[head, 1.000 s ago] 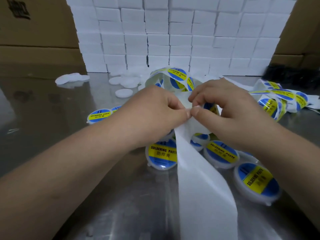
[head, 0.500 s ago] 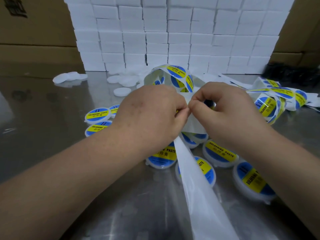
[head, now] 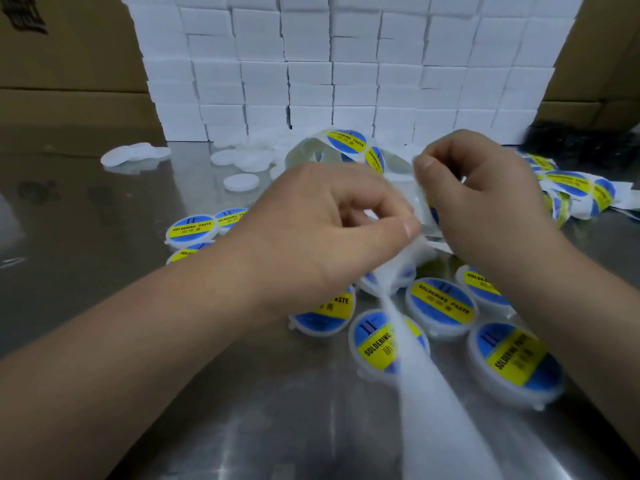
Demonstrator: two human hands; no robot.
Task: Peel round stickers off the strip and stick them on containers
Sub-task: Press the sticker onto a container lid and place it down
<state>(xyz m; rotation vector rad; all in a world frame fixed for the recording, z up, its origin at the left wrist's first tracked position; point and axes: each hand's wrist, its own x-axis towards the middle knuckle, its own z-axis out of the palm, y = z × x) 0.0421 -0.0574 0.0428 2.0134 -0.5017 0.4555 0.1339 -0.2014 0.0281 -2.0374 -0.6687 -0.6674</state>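
Lettering "SOLDERING PASTE" legible in black on blue-and-yellow round stickers (head: pixel 346 140) looped behind, and on labelled round white plastic containers (head: pixel 440 306) lying on shiny metal table (head: pixel 242 410). Smaller characters beneath too blurred to read. White paper backing strip (head: pixel 426 393) motion-smeared, cut off at bottom edge, held above containers. Left hand (head: pixel 329 230) curled, thumb and forefinger pinching strip. Right hand (head: pixel 485 202) likewise curled, pinching strip's upper part, blue sliver of sticker half hidden beneath.
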